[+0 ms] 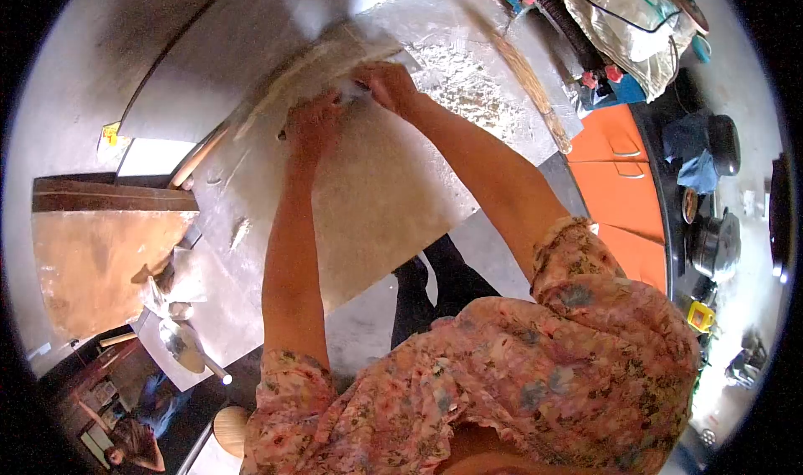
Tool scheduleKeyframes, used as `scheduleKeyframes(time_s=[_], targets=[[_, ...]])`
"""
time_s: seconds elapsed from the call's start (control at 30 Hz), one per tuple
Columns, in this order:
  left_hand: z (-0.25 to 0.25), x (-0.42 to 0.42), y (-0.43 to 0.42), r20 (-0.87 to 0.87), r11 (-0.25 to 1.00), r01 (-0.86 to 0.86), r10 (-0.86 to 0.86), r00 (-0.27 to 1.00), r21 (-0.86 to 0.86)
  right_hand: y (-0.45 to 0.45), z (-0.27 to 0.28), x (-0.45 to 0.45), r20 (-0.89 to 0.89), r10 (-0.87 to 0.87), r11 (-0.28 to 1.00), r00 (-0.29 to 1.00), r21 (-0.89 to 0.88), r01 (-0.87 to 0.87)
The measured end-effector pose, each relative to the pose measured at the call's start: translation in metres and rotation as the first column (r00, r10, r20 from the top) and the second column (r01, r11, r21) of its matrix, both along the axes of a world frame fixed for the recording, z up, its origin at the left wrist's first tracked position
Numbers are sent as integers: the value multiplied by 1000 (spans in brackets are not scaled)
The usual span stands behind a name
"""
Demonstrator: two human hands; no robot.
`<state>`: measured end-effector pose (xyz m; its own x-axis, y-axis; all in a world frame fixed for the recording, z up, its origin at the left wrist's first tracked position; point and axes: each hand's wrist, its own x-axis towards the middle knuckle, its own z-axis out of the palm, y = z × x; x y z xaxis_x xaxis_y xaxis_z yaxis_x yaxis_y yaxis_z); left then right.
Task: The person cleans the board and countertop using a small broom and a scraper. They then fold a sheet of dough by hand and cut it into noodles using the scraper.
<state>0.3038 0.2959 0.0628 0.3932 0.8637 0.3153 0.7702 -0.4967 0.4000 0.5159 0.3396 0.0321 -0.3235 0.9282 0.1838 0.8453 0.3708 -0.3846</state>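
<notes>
My left hand (pixel 314 122) is over the far part of a metal worktop (pixel 368 216), smeared by motion, so its fingers do not show clearly. Just to its right, my right hand (pixel 389 86) has its fingers curled in. A small greyish patch shows between the two hands, too blurred to name. White flour (pixel 468 90) lies scattered on the worktop to the right of my right hand. Thinner pale dust streaks the surface beyond both hands.
A long wooden stick (pixel 535 86) lies at the right edge, near a device with a black roller (pixel 573 32). At left are a wooden box (pixel 117 262) and a metal scoop (pixel 178 341). Orange cabinets (pixel 611 170) stand right; another person (pixel 134 441) is lower left.
</notes>
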Motion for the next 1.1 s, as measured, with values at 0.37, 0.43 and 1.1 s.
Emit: scheduleKeyframes(time_s=[0.37, 0.43, 1.1], targets=[[-21, -18, 23, -408, 996, 16, 20, 913, 85, 9, -8, -3, 28, 90, 993, 996, 69, -92], [-13, -21, -6, -449, 999, -27, 11, 894, -29, -31, 13, -15, 97, 9, 988, 995, -153, 6], [-10, -60, -245, -183, 978, 132, -162, 970, -163, -292, 18, -48, 38, 60, 990, 998, 128, -64]])
